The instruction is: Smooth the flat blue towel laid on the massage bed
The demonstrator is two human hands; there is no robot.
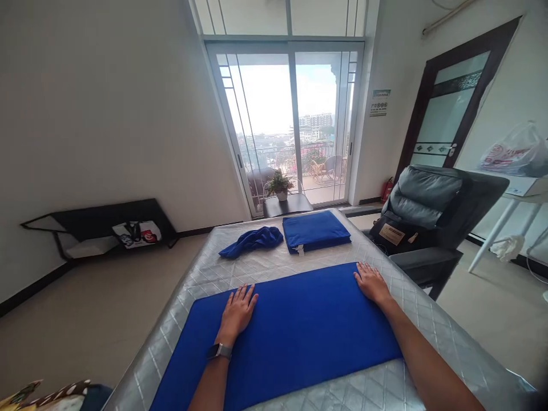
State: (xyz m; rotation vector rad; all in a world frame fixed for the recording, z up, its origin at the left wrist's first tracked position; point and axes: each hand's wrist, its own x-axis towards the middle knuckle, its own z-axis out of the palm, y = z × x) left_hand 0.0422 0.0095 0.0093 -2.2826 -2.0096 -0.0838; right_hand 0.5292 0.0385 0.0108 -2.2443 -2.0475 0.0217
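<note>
From the head camera, we look down over a silver quilted surface (209,274) with a flat blue cloth (308,348) spread across its near part. The cloth lies smooth, its far edge running at a slant between our two hands, and its near left corner passes out of view at the bottom.

Our left hand (238,311) rests palm down on the cloth near the far edge, left of the middle, with the fingers extended and slightly apart; a watch (220,350) sits on that wrist. Our right hand (372,283) lies at the far right corner, also palm down, fingers spread and touching the cloth there. Neither hand pinches anything.

Beyond the cloth, and apart from it, we see a folded blue bundle (315,231) with a small white tag (300,249) at its near side. Just left of the bundle lies a crumpled blue piece (252,242).

Past the far end of the surface, a potted plant (280,184) stands on a dark chair seat (295,205) before a glass sliding door (294,125). To our right, a black bag (394,235) rests on a dark armchair (428,194).
</note>
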